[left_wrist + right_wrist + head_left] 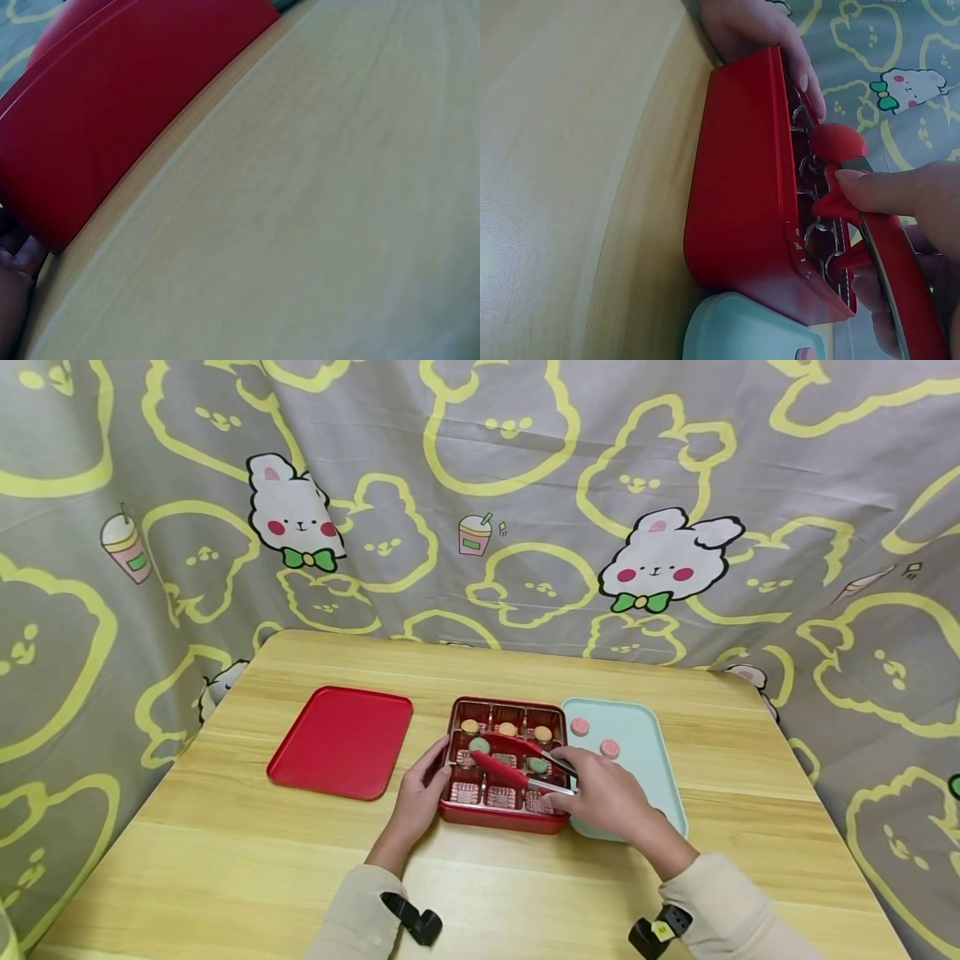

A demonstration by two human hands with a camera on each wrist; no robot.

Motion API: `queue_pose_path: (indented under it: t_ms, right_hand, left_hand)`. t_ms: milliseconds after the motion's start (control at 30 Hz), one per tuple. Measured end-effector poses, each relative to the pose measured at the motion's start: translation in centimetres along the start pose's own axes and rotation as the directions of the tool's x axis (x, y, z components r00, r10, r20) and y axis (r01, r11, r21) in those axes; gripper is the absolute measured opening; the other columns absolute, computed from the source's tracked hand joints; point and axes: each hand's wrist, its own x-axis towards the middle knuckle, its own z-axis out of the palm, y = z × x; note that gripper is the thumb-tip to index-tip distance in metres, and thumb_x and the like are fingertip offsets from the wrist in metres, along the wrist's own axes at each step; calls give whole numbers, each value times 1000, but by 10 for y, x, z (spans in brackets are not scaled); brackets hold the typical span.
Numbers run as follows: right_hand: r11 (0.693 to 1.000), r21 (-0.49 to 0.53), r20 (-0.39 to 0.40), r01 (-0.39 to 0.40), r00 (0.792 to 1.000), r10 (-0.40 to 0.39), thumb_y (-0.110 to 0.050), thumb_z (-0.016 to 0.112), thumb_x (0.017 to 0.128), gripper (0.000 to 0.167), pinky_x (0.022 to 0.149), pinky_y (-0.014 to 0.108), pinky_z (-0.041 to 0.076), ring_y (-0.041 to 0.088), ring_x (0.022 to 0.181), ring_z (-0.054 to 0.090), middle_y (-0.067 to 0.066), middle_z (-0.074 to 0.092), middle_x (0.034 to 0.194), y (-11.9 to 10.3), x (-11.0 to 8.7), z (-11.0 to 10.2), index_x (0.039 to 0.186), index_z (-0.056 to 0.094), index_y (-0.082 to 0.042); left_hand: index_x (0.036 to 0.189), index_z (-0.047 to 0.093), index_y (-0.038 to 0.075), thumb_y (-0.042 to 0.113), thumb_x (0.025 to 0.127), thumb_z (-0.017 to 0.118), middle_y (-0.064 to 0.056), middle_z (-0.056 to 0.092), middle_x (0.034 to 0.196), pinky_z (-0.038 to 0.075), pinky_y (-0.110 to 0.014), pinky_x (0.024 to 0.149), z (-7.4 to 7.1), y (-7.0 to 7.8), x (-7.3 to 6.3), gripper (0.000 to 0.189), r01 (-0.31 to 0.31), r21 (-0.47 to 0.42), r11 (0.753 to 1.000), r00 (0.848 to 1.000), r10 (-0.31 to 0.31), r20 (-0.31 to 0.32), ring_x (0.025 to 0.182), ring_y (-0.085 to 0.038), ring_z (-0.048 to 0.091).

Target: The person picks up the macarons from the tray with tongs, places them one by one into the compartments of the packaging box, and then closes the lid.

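Observation:
A red box (504,821) with a clear divided insert stands mid-table. Small round yellow-orange macaron-like pieces (542,734) sit in its back row, with green ones (537,765) in the middle row. My left hand (416,789) grips the box's left side, thumb at the rim. Over the box, my right hand (603,789) holds a pair of red-tipped tongs (510,772). The tong tips are at the left green piece (478,745); whether they pinch it I cannot tell. The front-row compartments show only the clear insert. In the right wrist view, thumb and fingers wrap the tongs (904,281).
A pale teal tray (637,718) lies against the box's right side, bearing pink round pieces (610,748). To the left lies a flat red lid (341,743). A patterned curtain (525,527) hangs behind the wooden table (510,893).

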Motion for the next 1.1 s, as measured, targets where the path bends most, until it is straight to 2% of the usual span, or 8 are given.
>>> queue_pose_path:
  t_ms: [267, 567, 800, 1000, 1100]
  right_hand:
    - [1000, -3, -2, -4, 1000, 4, -39, 80, 71, 64, 65, 41, 53, 22, 92, 65, 7, 67, 114, -1, 0, 0, 125, 59, -12]
    - [1000, 4, -5, -4, 1000, 4, -38, 80, 72, 64, 66, 42, 54, 24, 94, 65, 8, 66, 116, 2, -3, -3, 125, 58, -11]
    - [1000, 0, -16, -26, 1000, 26, -37, 80, 72, 61, 63, 40, 52, 19, 85, 63, 4, 68, 106, 10, -7, -9, 124, 60, -11]
    - [1000, -14, -47, -23, 999, 23, -38, 79, 72, 58, 63, 37, 50, 19, 84, 62, 5, 67, 103, 23, -13, -16, 121, 61, -10]
    - [1000, -13, -56, -22, 998, 21, -36, 79, 73, 53, 57, 33, 46, 16, 78, 58, 4, 67, 97, 30, -15, -19, 116, 62, -11]
  left_hand:
    - [142, 42, 5, 4, 95, 51, -11, 39, 148, 29, -39, 112, 0, 0, 0, 48, -17, 7, 1000, 1000, 17, -4, 137, -28, 34]
    - [142, 42, 5, 5, 95, 51, -11, 38, 148, 30, -38, 112, 1, 1, -1, 48, 0, -12, 1000, 1000, 0, -1, 137, -27, 34]
    - [142, 41, 5, 5, 95, 51, -11, 38, 148, 28, -40, 113, 1, 1, -1, 48, -3, -6, 1000, 1000, 3, -3, 137, -28, 33]
    - [142, 42, 5, 4, 95, 51, -12, 39, 147, 28, -40, 113, 1, 2, -1, 48, -11, 5, 1000, 1000, 11, -7, 137, -28, 34]
    - [142, 42, 4, 3, 95, 50, -12, 39, 147, 28, -41, 113, 1, 2, -1, 47, -13, 4, 1000, 1000, 13, -7, 137, -29, 33]
